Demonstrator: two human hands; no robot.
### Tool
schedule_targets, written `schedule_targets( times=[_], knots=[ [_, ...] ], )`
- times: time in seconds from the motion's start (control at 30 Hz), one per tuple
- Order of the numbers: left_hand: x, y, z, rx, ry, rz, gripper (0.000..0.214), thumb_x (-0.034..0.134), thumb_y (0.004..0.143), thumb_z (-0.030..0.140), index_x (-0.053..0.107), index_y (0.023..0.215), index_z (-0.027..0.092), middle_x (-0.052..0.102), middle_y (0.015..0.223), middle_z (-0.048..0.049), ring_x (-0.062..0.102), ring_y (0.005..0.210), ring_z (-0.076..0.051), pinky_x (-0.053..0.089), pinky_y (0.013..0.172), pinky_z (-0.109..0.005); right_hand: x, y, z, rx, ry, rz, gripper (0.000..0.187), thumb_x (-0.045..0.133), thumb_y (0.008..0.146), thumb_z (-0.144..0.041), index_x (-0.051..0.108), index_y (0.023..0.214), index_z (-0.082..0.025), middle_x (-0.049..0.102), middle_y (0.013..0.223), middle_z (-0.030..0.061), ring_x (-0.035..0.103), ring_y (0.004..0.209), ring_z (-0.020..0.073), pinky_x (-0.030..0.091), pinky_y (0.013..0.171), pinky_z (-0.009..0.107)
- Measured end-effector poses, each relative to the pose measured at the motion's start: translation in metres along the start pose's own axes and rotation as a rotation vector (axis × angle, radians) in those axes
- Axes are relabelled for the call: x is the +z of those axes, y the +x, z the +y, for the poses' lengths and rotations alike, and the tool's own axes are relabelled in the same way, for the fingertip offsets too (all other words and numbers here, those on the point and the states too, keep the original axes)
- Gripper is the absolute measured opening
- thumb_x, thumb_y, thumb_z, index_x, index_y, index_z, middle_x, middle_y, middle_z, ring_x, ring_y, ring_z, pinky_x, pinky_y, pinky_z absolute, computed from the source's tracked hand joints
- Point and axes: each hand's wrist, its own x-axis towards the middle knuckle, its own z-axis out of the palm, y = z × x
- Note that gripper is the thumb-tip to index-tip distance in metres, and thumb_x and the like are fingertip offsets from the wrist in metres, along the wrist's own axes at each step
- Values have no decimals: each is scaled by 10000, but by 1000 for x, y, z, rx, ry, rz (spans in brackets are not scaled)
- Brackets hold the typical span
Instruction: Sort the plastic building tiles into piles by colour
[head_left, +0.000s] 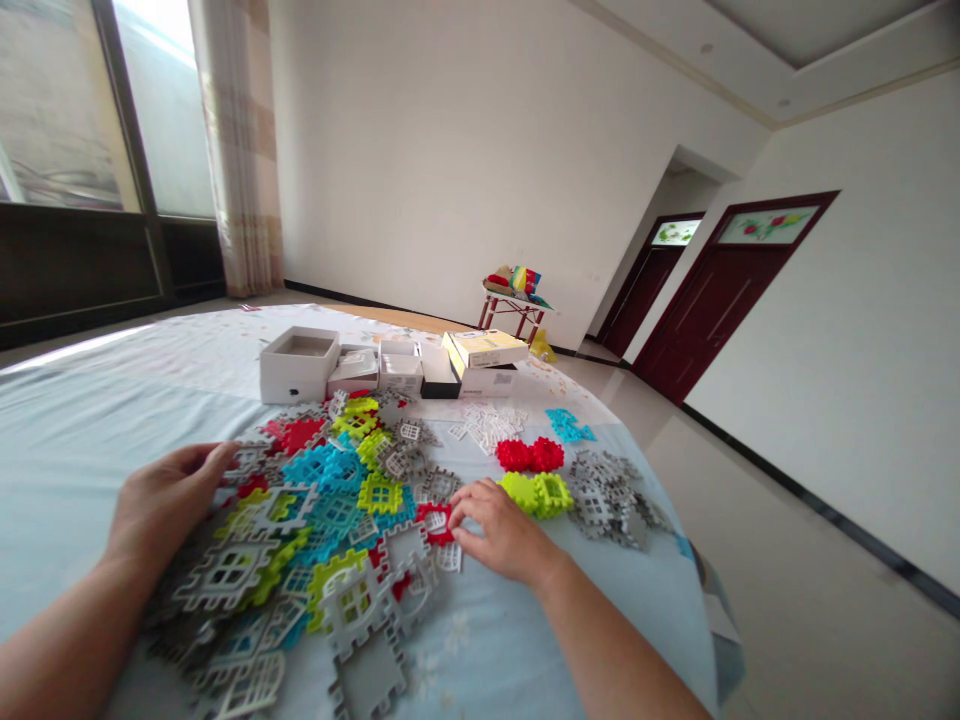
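Observation:
A heap of interlocking plastic waffle tiles (322,530) in grey, cyan, lime and red lies on a pale blue bedspread (67,470). My left hand (169,505) rests at the heap's left edge, its fingertips on a grey tile (244,462). My right hand (499,530) lies over the heap's right side, its fingertips touching a red tile (435,518). Whether the right fingers grip that tile is hard to see.
Right of the heap sit joined red tiles (529,455), joined lime tiles (534,494), grey tiles (607,495) and white tiles (487,428). Open white boxes (300,363) stand behind. The bedspread's edge curves away on the right above a tiled floor (750,560).

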Motion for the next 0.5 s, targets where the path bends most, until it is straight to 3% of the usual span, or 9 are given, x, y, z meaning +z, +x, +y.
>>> schedule_targets(
  times=[0.27, 0.5],
  knots=[
    [1, -2, 0, -7, -6, -6, 501, 476, 671, 560, 632, 981, 199, 666, 712, -14, 569, 615, -154, 382, 548, -226, 15, 4, 4, 36, -39, -17, 374, 613, 735, -285, 571, 1097, -204, 578, 1081, 55, 480, 1011, 192, 352, 907, 325],
    [-2, -1, 3, -1, 51, 4, 480, 458, 684, 561, 636, 961, 213, 662, 697, -9, 567, 609, -162, 381, 547, -238, 17, 7, 2, 96, -51, -84, 471, 660, 665, -354, 569, 1109, -224, 575, 1046, 52, 494, 977, 205, 368, 883, 338]
  ],
)
